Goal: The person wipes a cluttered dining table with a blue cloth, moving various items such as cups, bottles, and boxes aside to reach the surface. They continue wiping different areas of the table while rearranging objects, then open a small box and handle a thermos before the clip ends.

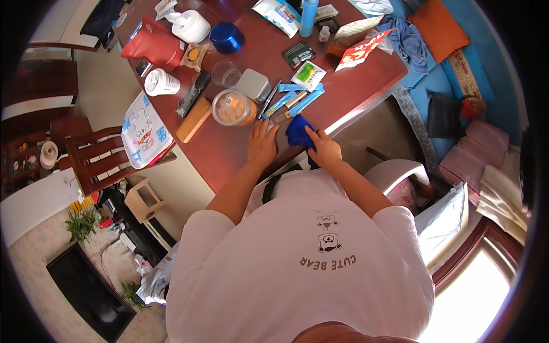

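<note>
A crumpled blue cloth (300, 132) lies at the near edge of the dark red table (206, 160), and my right hand (324, 146) holds it with the fingers pressed onto it. Palm down on the tabletop, my left hand (262, 145) has its fingertips by a small pale item (270, 125); whether it grips this is unclear. Just beyond the hands are blue stick packets (306, 105), a slim gold tube (296, 99) and a dark pen (270, 98). A lidded clear tub (233, 108) with orange contents stands beyond my left fingertips.
Left of the tub lie a wooden box (194, 120) and a white tub (161, 82). Farther back are a metal tin (253, 85), a blue round container (227, 37), a red pouch (153, 45) and a blue bottle (308, 19). A wooden chair (96, 160) stands at the left.
</note>
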`<state>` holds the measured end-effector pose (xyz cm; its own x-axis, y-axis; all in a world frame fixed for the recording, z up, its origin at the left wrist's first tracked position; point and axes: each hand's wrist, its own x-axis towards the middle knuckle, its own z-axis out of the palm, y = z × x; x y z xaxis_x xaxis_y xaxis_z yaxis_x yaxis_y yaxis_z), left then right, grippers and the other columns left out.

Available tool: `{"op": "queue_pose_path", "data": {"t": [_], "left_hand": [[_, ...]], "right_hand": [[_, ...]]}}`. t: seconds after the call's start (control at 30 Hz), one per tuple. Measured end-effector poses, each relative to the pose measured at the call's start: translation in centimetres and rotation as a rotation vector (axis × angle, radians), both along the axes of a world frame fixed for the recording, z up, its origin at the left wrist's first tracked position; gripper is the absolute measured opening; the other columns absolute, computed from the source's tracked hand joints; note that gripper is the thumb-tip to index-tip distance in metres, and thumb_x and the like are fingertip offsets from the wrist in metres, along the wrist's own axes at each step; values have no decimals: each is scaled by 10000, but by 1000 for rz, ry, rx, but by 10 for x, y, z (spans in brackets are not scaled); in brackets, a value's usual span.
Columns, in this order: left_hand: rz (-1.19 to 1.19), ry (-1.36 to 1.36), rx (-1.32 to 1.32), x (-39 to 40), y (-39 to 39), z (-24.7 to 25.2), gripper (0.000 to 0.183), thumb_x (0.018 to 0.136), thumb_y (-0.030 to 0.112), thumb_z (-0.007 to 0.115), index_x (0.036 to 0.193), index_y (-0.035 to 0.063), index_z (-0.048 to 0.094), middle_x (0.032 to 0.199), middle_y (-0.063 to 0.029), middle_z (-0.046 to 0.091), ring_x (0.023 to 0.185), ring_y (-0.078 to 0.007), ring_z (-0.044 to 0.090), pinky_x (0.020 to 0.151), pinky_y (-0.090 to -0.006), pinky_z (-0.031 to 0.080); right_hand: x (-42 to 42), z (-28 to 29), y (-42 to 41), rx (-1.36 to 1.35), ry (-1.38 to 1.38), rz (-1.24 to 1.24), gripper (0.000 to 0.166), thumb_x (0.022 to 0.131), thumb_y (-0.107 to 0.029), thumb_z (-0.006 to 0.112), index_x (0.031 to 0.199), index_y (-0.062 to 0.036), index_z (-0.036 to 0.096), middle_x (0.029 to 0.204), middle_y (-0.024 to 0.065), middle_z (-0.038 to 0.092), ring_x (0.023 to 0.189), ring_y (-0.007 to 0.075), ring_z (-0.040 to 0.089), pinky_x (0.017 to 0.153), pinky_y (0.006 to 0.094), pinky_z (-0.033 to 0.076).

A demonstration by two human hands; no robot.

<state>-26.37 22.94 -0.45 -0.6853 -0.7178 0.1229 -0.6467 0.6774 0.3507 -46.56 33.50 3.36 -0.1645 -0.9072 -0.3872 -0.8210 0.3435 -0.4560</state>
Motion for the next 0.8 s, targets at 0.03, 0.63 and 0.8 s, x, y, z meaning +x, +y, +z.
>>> {"op": "queue_pose_path", "data": {"t": [0.03, 0.63, 0.8], "left_hand": [[0, -8, -12, 0, 0, -2, 406, 804, 87, 570, 1208, 129, 552, 1358, -164, 439, 1282, -365, 380, 1025, -490, 318], [18, -19, 128, -94, -47, 22, 714, 757, 303, 705, 1344, 28, 406, 1263, -180, 487, 1164, -351, 457, 988, -436, 368], [64, -77, 156, -109, -54, 27, 674, 744, 271, 701, 1320, 53, 430, 1158, -143, 522, 1090, -323, 492, 929, -425, 411]], "right_hand": [[-3, 2, 1, -35, -35, -17, 679, 771, -208, 607, 1407, -230, 369, 1081, 127, 533, 1003, 309, 583, 784, 414, 521], [-13, -1, -7, -6, 147, -84, 740, 759, -206, 623, 1436, -243, 327, 1126, 136, 531, 971, 329, 601, 803, 422, 521], [-15, -1, -5, -40, 99, -81, 722, 761, -203, 618, 1429, -235, 343, 1061, 128, 527, 949, 316, 600, 778, 417, 523]]}}
